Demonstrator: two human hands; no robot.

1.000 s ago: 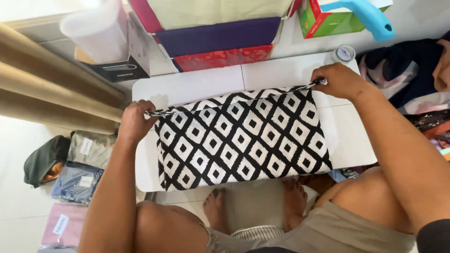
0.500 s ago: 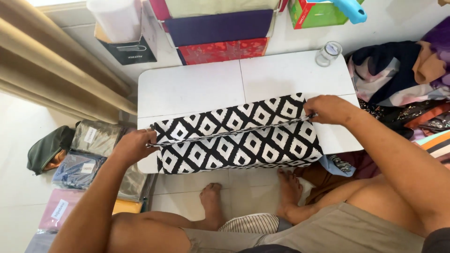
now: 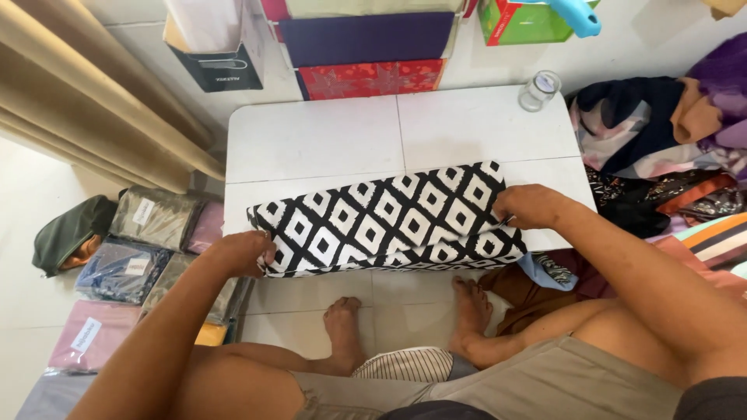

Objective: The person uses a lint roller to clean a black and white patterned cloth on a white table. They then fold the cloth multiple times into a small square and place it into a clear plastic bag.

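left hand (image 3: 243, 253) clamped on folded cloth (image 3: 389, 222) mid-frame | right hand (image 3: 533, 206) pinching its right edge | white-labelled fabric packs (image 3: 128, 257) lower left

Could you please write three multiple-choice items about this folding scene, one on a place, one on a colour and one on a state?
1. Where does the glass jar stand?
A. far right part of the white table
B. on the floor by the feet
C. on the patterned cloth

2. What colours is the patterned cloth?
A. red and yellow
B. black and white
C. plain green

3. How does the cloth lie?
A. rolled into a tube
B. spread in one flat layer
C. folded over, layers stacked

Answers: 1 A, the jar sits near the table's far right corner. 2 B, it shows black-and-white diamonds. 3 C, the left hand and right hand hold ends of doubled layers.
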